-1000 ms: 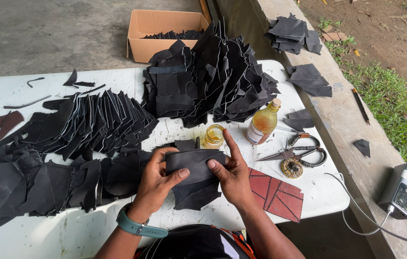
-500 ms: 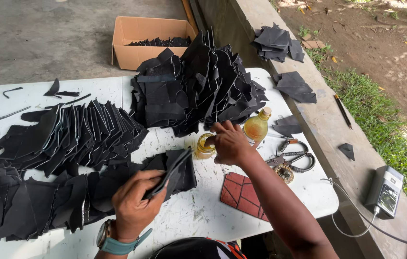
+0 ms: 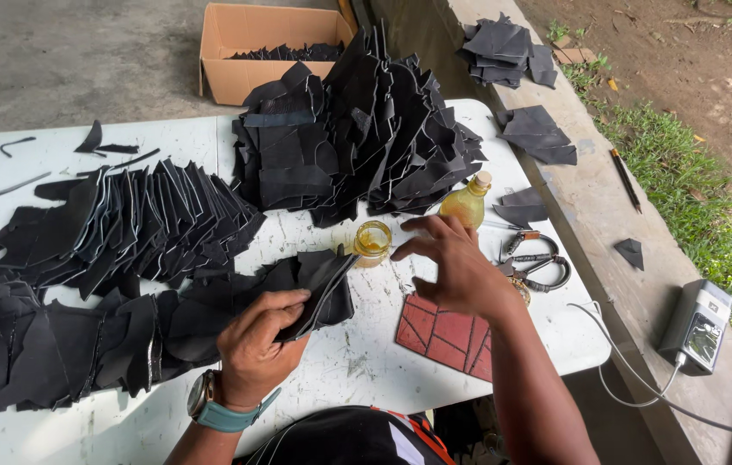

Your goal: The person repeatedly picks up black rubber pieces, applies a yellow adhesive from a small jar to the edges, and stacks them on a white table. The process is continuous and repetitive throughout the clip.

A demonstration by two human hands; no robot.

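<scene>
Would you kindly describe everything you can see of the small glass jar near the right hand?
The small glass jar is a short, round, clear container standing upright and open on the white table, holding some amber-yellow liquid. It sits just in front of the big heap of black leather pieces, left of the yellow bottle. The right hand hovers beside it with its fingers spread, apparently not touching it.

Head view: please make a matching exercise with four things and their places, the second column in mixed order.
1. carton
2. jar
3. scissors
4. red tile

a. under the right wrist
b. on the floor beyond the table
c. right of the right hand
d. just left of the right fingertips

Pairs: 1-b, 2-d, 3-c, 4-a
</scene>
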